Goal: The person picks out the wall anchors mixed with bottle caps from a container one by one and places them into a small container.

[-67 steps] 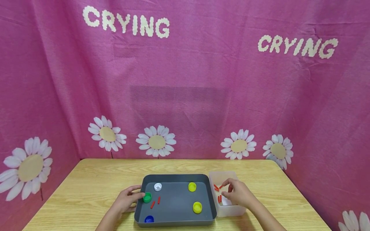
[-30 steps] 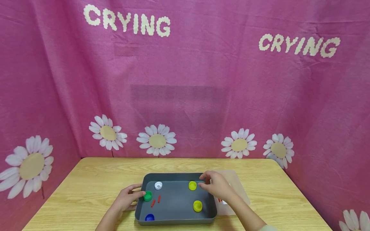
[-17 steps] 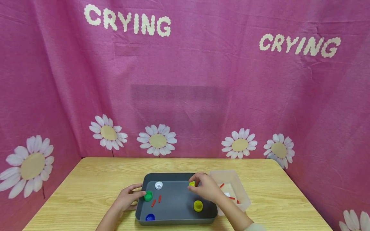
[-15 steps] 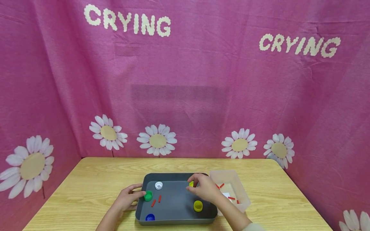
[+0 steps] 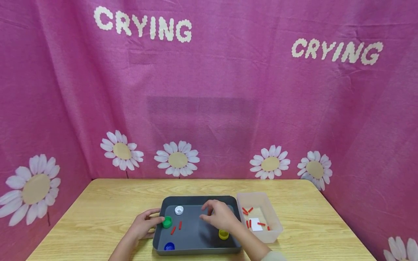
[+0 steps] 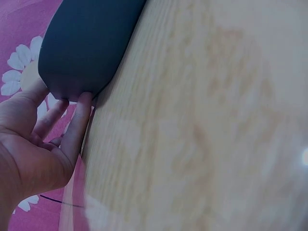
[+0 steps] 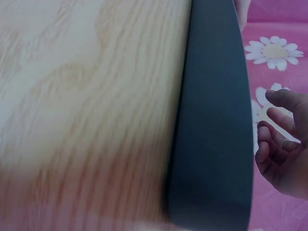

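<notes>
A dark grey tray (image 5: 199, 250) lies on the table with bottle caps in it: white (image 5: 179, 210), green (image 5: 167, 222), blue (image 5: 169, 246) and yellow (image 5: 223, 235). Two short red sticks (image 5: 180, 225) lie between the green cap and the tray's middle. My left hand (image 5: 142, 225) holds the tray's left end, thumb over the rim by the green cap, fingers against the outer wall in the left wrist view. Over the right half of the tray hovers my right hand (image 5: 219, 216), thumb and fingers apart, nothing visible between them. The far yellow cap is hidden behind it.
A translucent bin (image 5: 272, 235) stands against the tray's right side. Inside are several red sticks (image 5: 261, 224) and a white square (image 5: 256, 224). The wooden table (image 5: 117, 195) meets a pink curtain (image 5: 209, 72) with daisies at its back and sides.
My right hand has moved from the bin to the far yellow cap, then left toward the tray's middle, its fingers parting. My left hand stays on the tray's left end.
</notes>
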Available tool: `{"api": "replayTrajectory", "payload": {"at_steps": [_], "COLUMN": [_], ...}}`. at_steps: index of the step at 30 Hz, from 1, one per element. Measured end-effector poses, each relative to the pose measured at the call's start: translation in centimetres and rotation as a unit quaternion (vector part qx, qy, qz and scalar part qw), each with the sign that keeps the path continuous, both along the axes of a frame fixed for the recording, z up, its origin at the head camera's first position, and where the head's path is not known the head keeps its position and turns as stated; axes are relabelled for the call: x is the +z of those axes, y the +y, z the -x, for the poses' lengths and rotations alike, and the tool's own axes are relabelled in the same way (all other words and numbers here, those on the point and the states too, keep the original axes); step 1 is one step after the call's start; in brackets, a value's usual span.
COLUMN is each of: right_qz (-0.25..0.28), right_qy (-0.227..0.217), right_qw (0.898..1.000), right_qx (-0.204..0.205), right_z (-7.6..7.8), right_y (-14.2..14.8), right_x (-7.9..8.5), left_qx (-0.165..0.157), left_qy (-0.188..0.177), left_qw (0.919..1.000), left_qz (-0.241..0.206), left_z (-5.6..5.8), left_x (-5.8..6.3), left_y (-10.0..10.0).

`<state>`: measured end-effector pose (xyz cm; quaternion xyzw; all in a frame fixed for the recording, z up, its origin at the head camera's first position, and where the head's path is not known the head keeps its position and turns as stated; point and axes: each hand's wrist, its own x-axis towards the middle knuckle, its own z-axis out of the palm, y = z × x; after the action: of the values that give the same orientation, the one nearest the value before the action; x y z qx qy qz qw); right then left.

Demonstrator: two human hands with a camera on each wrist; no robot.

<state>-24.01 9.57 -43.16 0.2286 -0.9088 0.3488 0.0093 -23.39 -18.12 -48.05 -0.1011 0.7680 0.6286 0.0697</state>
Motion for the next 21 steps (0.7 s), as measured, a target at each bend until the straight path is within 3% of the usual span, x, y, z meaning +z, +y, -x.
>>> {"api": "replayTrajectory", "payload": {"at_steps": [7, 21], "right_qz": [-0.012, -0.017], "right_qy": [0.009, -0.015], "right_qw": [1.000, 0.999], "right_qx": [0.010, 0.027], "right_z": [0.2, 0.3], "right_y": [-1.6, -3.9], "right_x": [-0.7, -2.0], "left_qx": [0.000, 0.002], "left_qy": [0.001, -0.007], "left_qw": [1.0000, 1.0000], "left_qz": [-0.003, -0.003], "left_z": [-0.1, 0.1], "left_x": [-0.1, -0.1], "left_y": [-0.1, -0.1]}}
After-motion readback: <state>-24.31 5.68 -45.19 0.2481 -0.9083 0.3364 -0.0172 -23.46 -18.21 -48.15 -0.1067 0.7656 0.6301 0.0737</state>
